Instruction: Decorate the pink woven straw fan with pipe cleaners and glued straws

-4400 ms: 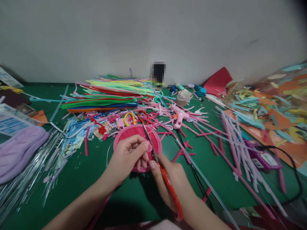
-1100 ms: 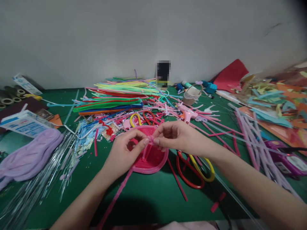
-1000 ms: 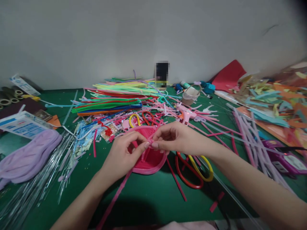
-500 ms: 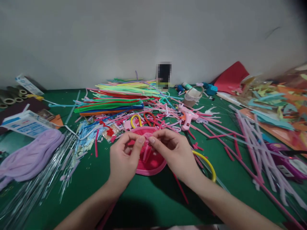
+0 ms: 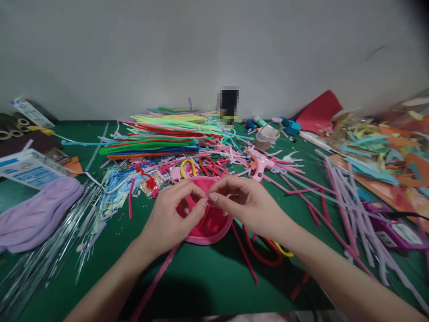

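My left hand and my right hand meet fingertip to fingertip, each closed in a pinch. Between them is a thin pink pipe cleaner, almost wholly covered by the fingers. Under the hands lies a round, bright pink bowl-like piece with a thick rim, partly hidden by both hands. A long pink strip runs from beside it toward the near edge. A red loop lies below my right wrist, with part of a yellow loop beside it.
Bundled coloured pipe cleaners lie at the back. Beyond my right hand is a pink glue gun, with a small basket behind. Lilac leaf shapes and silvery wires lie left; lilac strips and a purple device lie right.
My fingertips have closed in over the pink pipe cleaner, which showed more before. The red loop below my right wrist now shows, and less of the yellow one. The view has shifted slightly.
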### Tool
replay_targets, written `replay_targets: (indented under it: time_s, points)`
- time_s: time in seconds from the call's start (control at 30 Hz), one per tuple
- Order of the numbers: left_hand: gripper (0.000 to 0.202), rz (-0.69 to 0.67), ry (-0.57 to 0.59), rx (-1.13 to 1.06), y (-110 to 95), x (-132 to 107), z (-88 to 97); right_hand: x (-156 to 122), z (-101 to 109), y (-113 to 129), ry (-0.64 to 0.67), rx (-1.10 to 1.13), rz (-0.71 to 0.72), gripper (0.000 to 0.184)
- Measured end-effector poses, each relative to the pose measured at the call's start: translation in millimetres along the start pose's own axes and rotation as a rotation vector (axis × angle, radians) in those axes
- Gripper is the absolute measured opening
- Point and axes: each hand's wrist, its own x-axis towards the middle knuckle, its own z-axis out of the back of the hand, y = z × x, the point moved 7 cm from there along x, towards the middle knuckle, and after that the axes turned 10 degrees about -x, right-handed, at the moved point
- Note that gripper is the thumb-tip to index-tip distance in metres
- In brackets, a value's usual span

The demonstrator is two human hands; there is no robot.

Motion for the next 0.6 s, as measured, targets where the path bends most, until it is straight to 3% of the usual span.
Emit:
replay_targets:
  time_s: [0.13, 0.37, 0.6]
  points:
    - [0.013, 0.072, 0.018, -0.072, 5.2, -0.6, -2.3, 1.1, -0.4, -3.0, 0.085, 0.072, -0.058, 0.015]
    - [0.013, 0.255, -0.064, -0.322, 19.6, -0.6, 0.4, -0.9, -2.9, -12.8, 0.076, 0.348, -0.162, 0.025]
    - [0.012, 0.361, 0.044, -0.552, 28.4, -2.2, -10.0, 0.2, 0.4, -11.6, 0.044, 0.337, -0.139, 0.029]
